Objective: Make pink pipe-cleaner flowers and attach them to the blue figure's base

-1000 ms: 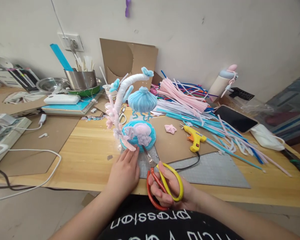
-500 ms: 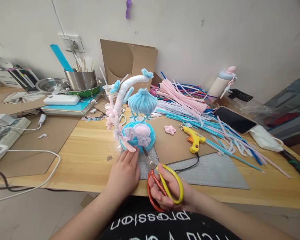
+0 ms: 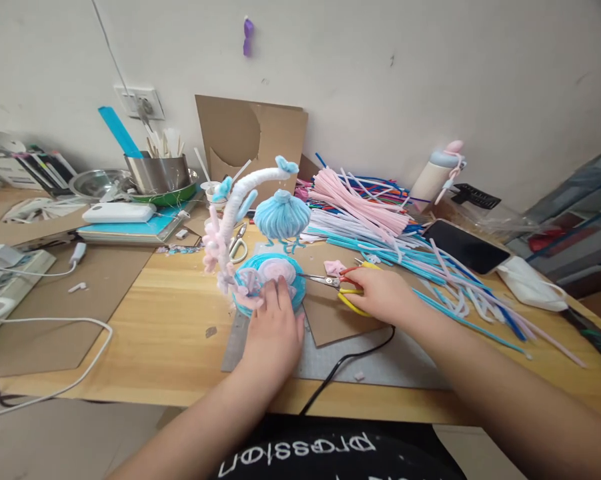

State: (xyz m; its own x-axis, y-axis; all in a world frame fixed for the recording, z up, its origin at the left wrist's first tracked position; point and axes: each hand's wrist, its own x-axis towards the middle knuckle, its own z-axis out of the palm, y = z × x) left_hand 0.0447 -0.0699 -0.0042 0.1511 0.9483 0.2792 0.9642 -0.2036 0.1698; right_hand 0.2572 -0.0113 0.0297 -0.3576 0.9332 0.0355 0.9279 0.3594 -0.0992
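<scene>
Scissors (image 3: 332, 281) held in right hand (image 3: 384, 293), tips at blue base (image 3: 299, 291); left hand (image 3: 275, 328) on base's front, grip unclear.

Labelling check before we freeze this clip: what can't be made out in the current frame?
All head view:
- Glue gun: mostly hidden by right hand.
- Base: front partly covered by left hand.
- Scissors: tips too small to tell if they touch the base.
- Shirt: lower lettering cut off by bottom edge.

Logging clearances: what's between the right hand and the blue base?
Head view: scissors in the right hand, pointing at the blue base; cardboard beneath, a pink piece beyond.
</scene>
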